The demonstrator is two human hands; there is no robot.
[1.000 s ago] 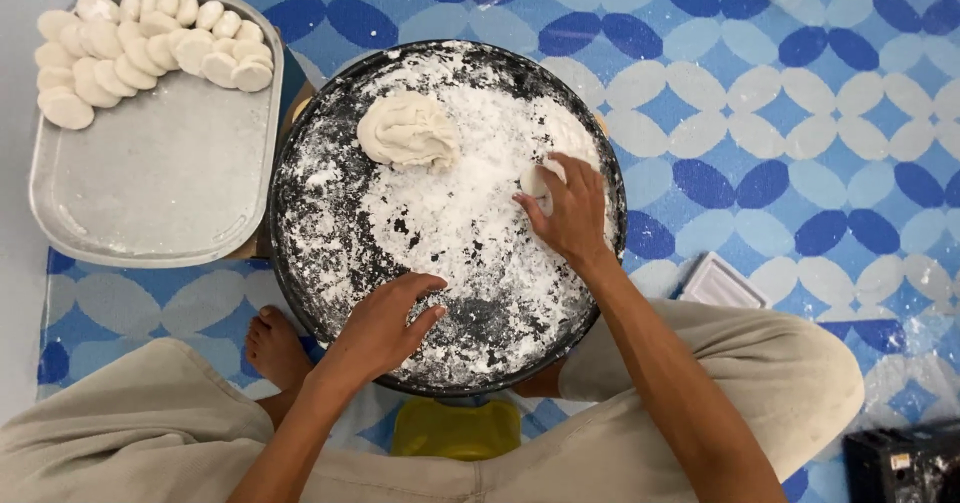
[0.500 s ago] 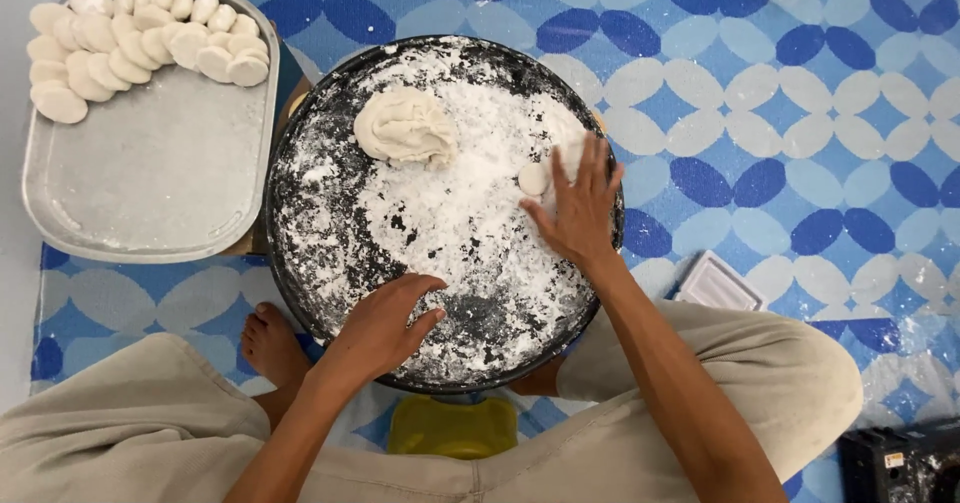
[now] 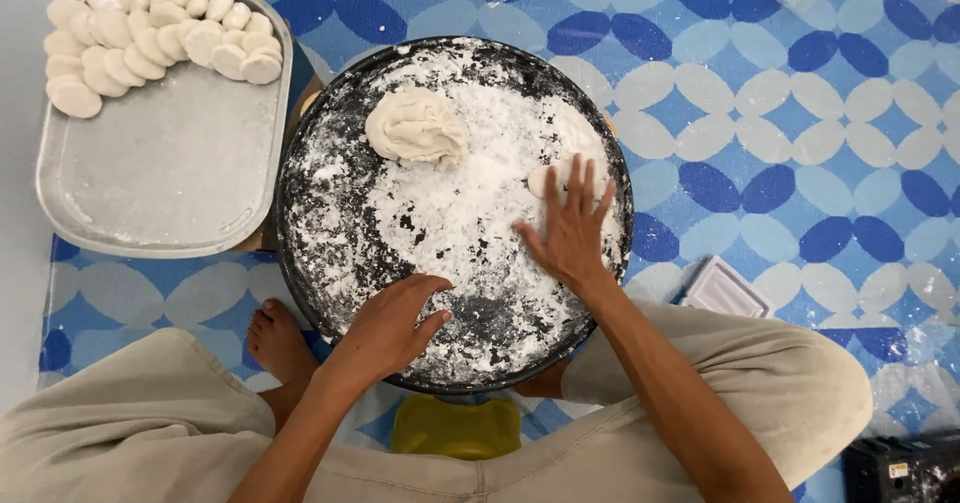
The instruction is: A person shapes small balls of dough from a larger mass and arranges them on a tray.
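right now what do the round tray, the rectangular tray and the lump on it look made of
Round tray: dark, likely metal, matte black showing through white flour. Rectangular tray: dull grey metal, probably aluminium, lightly dusted. Lump: soft pale dough, creased surface. The right hand presses a small piece flat.

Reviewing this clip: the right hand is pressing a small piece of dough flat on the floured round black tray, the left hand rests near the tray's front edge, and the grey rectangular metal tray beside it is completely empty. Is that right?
Not quite. The head view shows the grey rectangular metal tray holds rows of flattened white dough discs along its far end. The rest stands: the right hand presses a small piece of dough on the floured round black tray, and the left hand rests near its front edge.
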